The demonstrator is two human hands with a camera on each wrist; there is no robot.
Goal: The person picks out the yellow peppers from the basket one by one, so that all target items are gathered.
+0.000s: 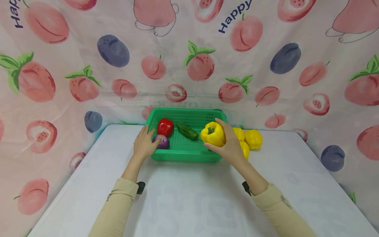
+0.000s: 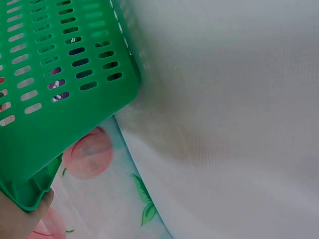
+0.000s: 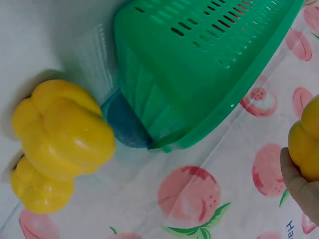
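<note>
A yellow bell pepper (image 1: 214, 137) is gripped between the thumb and fingers of my right hand (image 1: 232, 148), up over the right end of the green basket (image 1: 185, 156). In the right wrist view, part of that pepper shows at the right edge. My left hand (image 1: 143, 144) holds the basket's left rim, its thumb reaching inside over a purple onion (image 1: 163, 143). Behind the onion lies a red bell pepper (image 1: 165, 127). A long green pepper (image 1: 188, 131) rests slantwise in the middle of the basket. The left wrist view shows fingers at the rim corner.
Several more yellow bell peppers (image 1: 253, 139) sit on the white table (image 1: 189, 200) just right of the basket, partly hidden by my right hand. A fruit-printed cloth (image 1: 177, 72) hangs behind the table, close to the basket's far side.
</note>
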